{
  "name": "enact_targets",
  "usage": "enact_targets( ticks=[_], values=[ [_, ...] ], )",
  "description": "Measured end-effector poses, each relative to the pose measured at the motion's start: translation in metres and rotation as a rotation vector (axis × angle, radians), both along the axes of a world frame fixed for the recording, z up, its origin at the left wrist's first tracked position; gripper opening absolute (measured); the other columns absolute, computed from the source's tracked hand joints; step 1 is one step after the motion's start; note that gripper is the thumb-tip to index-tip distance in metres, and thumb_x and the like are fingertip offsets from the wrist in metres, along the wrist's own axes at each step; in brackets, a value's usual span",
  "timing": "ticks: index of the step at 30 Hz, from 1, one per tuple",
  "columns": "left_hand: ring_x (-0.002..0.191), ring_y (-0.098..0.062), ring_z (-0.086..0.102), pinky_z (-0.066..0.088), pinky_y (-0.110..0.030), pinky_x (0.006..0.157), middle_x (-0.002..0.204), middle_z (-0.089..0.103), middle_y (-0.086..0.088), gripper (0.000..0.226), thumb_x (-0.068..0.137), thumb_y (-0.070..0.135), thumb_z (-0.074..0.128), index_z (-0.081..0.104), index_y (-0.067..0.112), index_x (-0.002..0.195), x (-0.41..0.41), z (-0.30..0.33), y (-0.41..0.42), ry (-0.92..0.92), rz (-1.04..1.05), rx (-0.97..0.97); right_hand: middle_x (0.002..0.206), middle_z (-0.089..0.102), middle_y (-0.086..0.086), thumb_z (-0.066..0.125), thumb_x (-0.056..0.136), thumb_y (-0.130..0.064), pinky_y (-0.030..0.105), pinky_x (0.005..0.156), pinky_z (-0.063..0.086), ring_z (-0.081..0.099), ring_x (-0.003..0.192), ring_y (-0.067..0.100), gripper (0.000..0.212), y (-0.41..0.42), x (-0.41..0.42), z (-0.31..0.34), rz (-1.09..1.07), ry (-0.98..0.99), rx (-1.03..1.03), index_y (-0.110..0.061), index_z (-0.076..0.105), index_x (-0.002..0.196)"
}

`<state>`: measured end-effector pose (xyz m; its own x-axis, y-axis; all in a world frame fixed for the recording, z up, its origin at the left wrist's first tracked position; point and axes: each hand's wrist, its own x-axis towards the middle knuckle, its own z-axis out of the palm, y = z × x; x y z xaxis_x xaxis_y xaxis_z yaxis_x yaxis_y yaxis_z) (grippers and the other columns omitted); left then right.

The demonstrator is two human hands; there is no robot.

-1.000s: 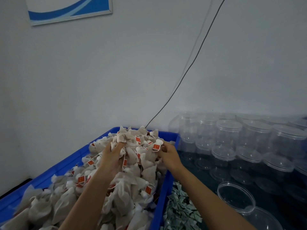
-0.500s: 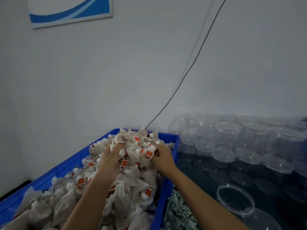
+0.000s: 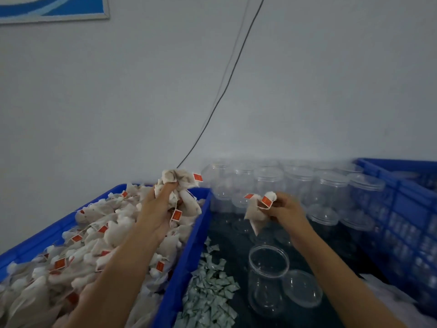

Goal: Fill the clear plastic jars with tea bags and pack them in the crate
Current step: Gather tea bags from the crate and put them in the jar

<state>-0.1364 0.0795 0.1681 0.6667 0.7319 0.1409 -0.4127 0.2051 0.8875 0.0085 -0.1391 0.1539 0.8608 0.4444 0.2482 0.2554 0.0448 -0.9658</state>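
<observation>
A blue bin on the left holds a heap of white tea bags with red tags. My left hand grips a bunch of tea bags lifted above the heap at the bin's far corner. My right hand holds a few tea bags over the dark table, to the right of the bin and beyond an open clear jar. The jar stands upright with its lid lying beside it.
Several lidded empty clear jars stand stacked along the back wall. A blue crate sits at the right. Small pale sachets lie piled on the table beside the bin. A black cable hangs down the wall.
Both hands have lifted out of the heap with tea bags. My right hand has moved right, past the bin's edge and over the table. The view has turned right, showing the crate.
</observation>
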Motion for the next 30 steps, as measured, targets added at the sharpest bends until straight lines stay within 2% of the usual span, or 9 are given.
enact_targets(
  ticks=[6,10,14,16,18,20,25,27,30],
  values=[
    [0.085,-0.028,0.063,0.056,-0.037,0.066,0.104,0.063,-0.022,0.028,0.094,0.019,0.058,0.058,0.002,0.117,0.034,-0.017,-0.054,0.065,-0.068,-0.040,0.085,0.072,0.007,0.070,0.082,-0.002,0.033,0.075,0.056,0.068,0.084,0.021,0.006,-0.044,0.007,-0.044,-0.060,-0.077,-0.082,-0.007,0.068,0.086],
    [0.105,-0.043,0.059,0.049,-0.053,0.091,0.120,0.058,-0.032,0.035,0.097,0.019,0.054,0.054,-0.002,0.125,0.049,-0.035,-0.079,0.119,-0.077,-0.015,0.082,0.069,0.005,0.068,0.084,-0.002,0.027,0.071,0.054,0.065,0.080,0.018,0.009,-0.043,0.002,-0.058,-0.007,-0.140,-0.154,-0.010,0.066,0.080],
    [0.088,-0.021,0.063,0.054,-0.038,0.079,0.104,0.063,-0.013,0.036,0.096,0.019,0.056,0.055,0.002,0.127,0.055,-0.045,-0.089,0.125,-0.069,-0.010,0.079,0.067,0.002,0.066,0.086,-0.005,0.015,0.063,0.050,0.062,0.072,0.010,0.008,-0.045,0.002,-0.059,-0.018,-0.186,-0.194,-0.010,0.064,0.080],
    [0.086,-0.020,0.062,0.053,-0.038,0.080,0.104,0.063,-0.012,0.037,0.095,0.019,0.057,0.054,0.003,0.128,0.057,-0.045,-0.089,0.132,-0.070,-0.016,0.080,0.067,-0.004,0.066,0.087,-0.005,0.009,0.061,0.047,0.062,0.072,0.005,0.012,-0.047,0.004,-0.054,-0.057,-0.200,-0.171,-0.016,0.064,0.083],
    [0.087,-0.021,0.062,0.052,-0.040,0.082,0.105,0.063,-0.013,0.037,0.095,0.019,0.057,0.055,0.003,0.128,0.059,-0.043,-0.089,0.135,-0.068,-0.022,0.085,0.067,-0.005,0.064,0.087,-0.005,0.014,0.066,0.049,0.062,0.077,0.006,0.016,-0.048,0.007,-0.049,-0.076,-0.191,-0.151,-0.020,0.062,0.088],
    [0.090,-0.023,0.062,0.051,-0.043,0.086,0.109,0.063,-0.014,0.036,0.095,0.020,0.058,0.055,0.005,0.128,0.059,-0.043,-0.088,0.144,-0.065,-0.029,0.088,0.067,-0.001,0.065,0.087,-0.005,0.020,0.069,0.051,0.063,0.081,0.011,0.013,-0.047,0.008,-0.047,-0.064,-0.191,-0.173,-0.017,0.063,0.091],
    [0.088,-0.023,0.062,0.052,-0.041,0.080,0.105,0.063,-0.014,0.029,0.096,0.020,0.056,0.058,0.007,0.121,0.060,-0.046,-0.092,0.128,-0.092,-0.028,0.082,0.064,-0.002,0.068,0.086,-0.008,0.016,0.065,0.046,0.060,0.076,0.011,0.009,-0.045,0.005,-0.054,-0.041,-0.248,-0.282,-0.015,0.061,0.086],
    [0.089,-0.025,0.062,0.052,-0.042,0.080,0.104,0.063,-0.015,0.016,0.096,0.020,0.055,0.062,0.012,0.108,0.061,-0.049,-0.094,0.129,-0.113,-0.043,0.091,0.062,-0.001,0.065,0.087,-0.009,0.018,0.069,0.047,0.059,0.083,0.012,0.010,-0.046,0.003,-0.058,-0.022,-0.245,-0.327,-0.015,0.059,0.092],
    [0.101,-0.038,0.062,0.051,-0.049,0.089,0.111,0.062,-0.025,0.015,0.096,0.020,0.055,0.062,0.011,0.106,0.062,-0.051,-0.097,0.143,-0.163,-0.090,0.118,0.050,-0.007,0.053,0.087,0.001,0.019,0.083,0.044,0.051,0.107,0.004,0.042,-0.048,-0.002,-0.057,0.087,-0.208,-0.228,-0.028,0.045,0.117]
  ],
)
